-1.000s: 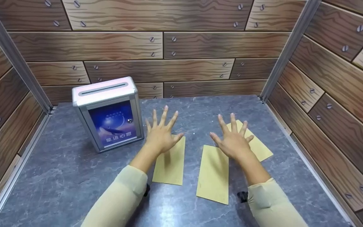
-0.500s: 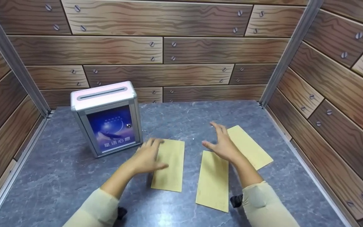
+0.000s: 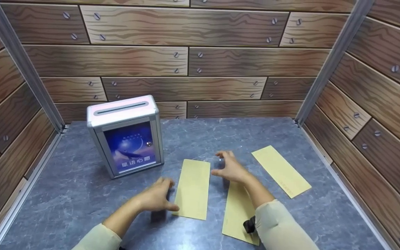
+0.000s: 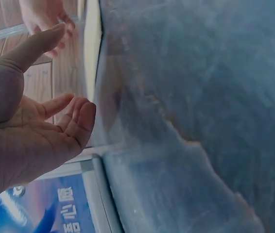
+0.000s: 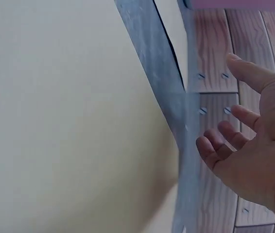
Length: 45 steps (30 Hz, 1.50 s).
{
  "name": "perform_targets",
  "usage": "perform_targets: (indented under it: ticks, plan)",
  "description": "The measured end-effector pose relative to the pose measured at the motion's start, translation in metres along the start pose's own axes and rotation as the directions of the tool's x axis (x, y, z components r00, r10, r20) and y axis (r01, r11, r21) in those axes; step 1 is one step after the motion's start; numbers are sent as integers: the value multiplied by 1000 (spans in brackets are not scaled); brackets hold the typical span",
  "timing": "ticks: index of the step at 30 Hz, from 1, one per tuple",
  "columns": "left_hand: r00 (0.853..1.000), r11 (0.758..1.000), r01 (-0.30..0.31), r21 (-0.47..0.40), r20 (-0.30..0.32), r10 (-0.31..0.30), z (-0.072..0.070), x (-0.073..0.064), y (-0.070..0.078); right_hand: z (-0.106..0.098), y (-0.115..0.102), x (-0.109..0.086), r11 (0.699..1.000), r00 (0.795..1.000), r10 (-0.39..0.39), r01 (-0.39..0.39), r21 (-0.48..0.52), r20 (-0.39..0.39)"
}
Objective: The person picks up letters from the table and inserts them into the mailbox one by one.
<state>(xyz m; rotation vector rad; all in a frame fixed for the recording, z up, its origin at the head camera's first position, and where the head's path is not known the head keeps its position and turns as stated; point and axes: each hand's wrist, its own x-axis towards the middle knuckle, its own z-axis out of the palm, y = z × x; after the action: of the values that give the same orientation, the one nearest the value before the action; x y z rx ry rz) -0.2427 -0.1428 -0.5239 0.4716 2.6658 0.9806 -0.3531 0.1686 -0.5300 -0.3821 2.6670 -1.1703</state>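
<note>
My left hand (image 3: 155,197) is at the left edge of the left yellow paper envelope (image 3: 194,187), fingers bent and thumb spread apart, holding nothing. In the left wrist view that hand's thumb and fingers (image 4: 81,119) reach toward the envelope's thin edge (image 4: 93,48). My right hand (image 3: 234,169) hovers between that envelope and the middle one, fingers loosely curved with nothing in them. Its forearm and wrist cover part of the middle yellow envelope (image 3: 236,211). A third yellow envelope (image 3: 281,172) with faint reddish print lies slanted at the right.
A silver-framed box (image 3: 127,137) with a slot (image 3: 121,108) in its white top and a blue picture door stands at the left. Wood-patterned walls (image 3: 144,62) enclose the grey marbled table (image 3: 193,139) at the back and sides.
Both hands have gone from spread flat fingers to curved ones. The left hand came back toward the body; the right moved left, uncovering the right envelope. The envelopes stay put.
</note>
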Motion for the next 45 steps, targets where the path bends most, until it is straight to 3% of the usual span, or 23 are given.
perform_targets:
  ticks: [9, 17, 37, 45]
  plan:
    - [999, 1000, 25, 10, 44, -25, 12, 11, -3, 12, 6, 19, 998, 992, 57, -58, 7, 109]
    - [998, 999, 34, 13, 45, -34, 10, 12, -8, 22, 4, 27, 995, 995, 70, -65, -71, 72]
    - [998, 1000, 1, -8, 66, 0, 8, 12, -10, 27, 2, 28, 994, 993, 102, -99, -49, 57]
    - [998, 1000, 6, -9, 67, -6, 10, 15, -11, 26, 2, 31, 989, 990, 128, -132, 71, 57]
